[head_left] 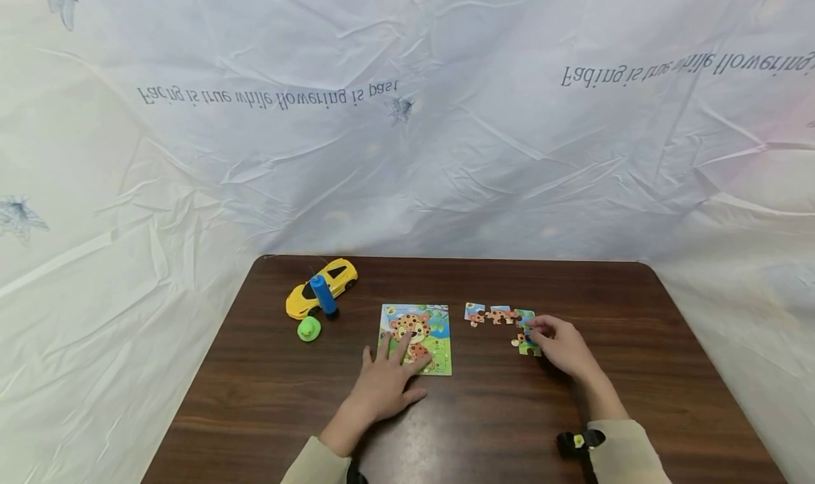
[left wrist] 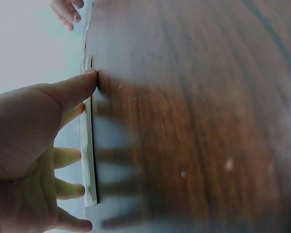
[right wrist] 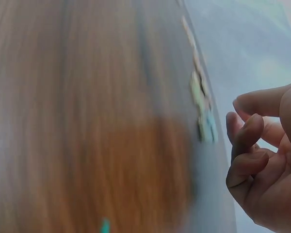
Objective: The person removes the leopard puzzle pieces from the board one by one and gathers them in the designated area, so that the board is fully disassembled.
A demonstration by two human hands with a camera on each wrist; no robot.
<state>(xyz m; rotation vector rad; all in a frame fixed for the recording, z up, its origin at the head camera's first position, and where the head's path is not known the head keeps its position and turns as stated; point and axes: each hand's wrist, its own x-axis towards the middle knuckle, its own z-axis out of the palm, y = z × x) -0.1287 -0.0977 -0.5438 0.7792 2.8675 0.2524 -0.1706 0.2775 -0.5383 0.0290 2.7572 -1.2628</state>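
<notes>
My left hand rests with spread, straight fingers on a picture card showing a cartoon leopard. In the left wrist view the card's thin edge runs under the fingertips, with the thumb down beside it. Over to the right, my right hand is at a group of jigsaw puzzle pieces, partly covering them in the head view. Its fingers are loosely bent in the right wrist view, and I see nothing held between them. Blurred pieces lie on the table beyond the fingertips.
Two more puzzle pieces lie left of the right hand. At the table's back left are a yellow toy car, a blue cylinder and a small green toy. A pale printed cloth hangs behind the dark wooden table.
</notes>
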